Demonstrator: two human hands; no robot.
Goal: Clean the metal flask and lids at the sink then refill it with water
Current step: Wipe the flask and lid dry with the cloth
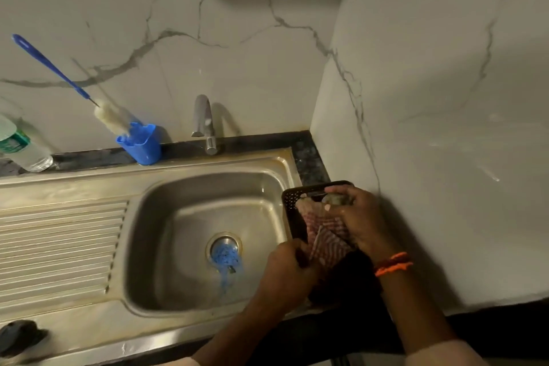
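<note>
We're at the right edge of the sink [208,187], both hands in the dark basket [292,202] on the worktop corner. Right hand [361,217] has its fingers curled round smth small & greyish at the basket's far end, maybe a lid or scrubber, too blurry to say. Left hand [286,264] pinches the near end of the striped cloth [325,232] lying in the basket. Flask isn't visible anywhere; possibly under the cloth or hands.

To do this well, we'd hold the cloth down w/ the left while the right lifts its item out, so nothing drags.

Around: tap [205,121] off, blue holder [142,144] w/ bottle brush [53,68], plastic bottle [20,148] far left, blue drain strainer [224,252]. Wall crowds the right elbow.
</note>
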